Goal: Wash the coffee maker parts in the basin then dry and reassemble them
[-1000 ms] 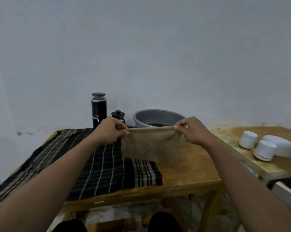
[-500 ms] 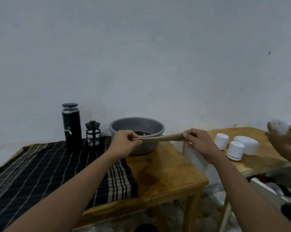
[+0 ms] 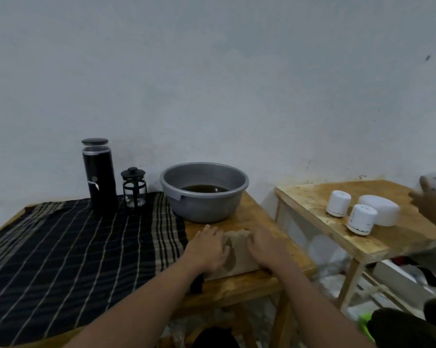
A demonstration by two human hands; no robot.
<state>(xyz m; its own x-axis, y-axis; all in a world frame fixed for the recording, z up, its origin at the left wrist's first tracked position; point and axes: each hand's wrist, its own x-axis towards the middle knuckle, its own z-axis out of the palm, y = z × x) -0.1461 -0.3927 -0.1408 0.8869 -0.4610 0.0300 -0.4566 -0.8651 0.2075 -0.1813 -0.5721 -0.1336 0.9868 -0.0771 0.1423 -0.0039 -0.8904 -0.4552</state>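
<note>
A folded beige cloth (image 3: 238,254) lies flat on the wooden table (image 3: 262,222) in front of the grey basin (image 3: 204,194), which holds dark brown water. My left hand (image 3: 208,248) rests palm down on the cloth's left side, and my right hand (image 3: 265,248) rests on its right side, fingers fairly straight. A small glass French press with a black lid (image 3: 134,190) and a tall black cylinder with a lid (image 3: 99,177) stand behind, on a black striped cloth (image 3: 73,247).
A second wooden table (image 3: 337,237) at the right carries two white cylinders (image 3: 361,219) and a white rounded piece (image 3: 380,212). Another person's hand (image 3: 432,209) holds a white object at the right edge. A gap separates the two tables.
The beige cloth was stretched in the air between both hands; now it lies folded on the table with both hands flat on it. The view has turned right and down.
</note>
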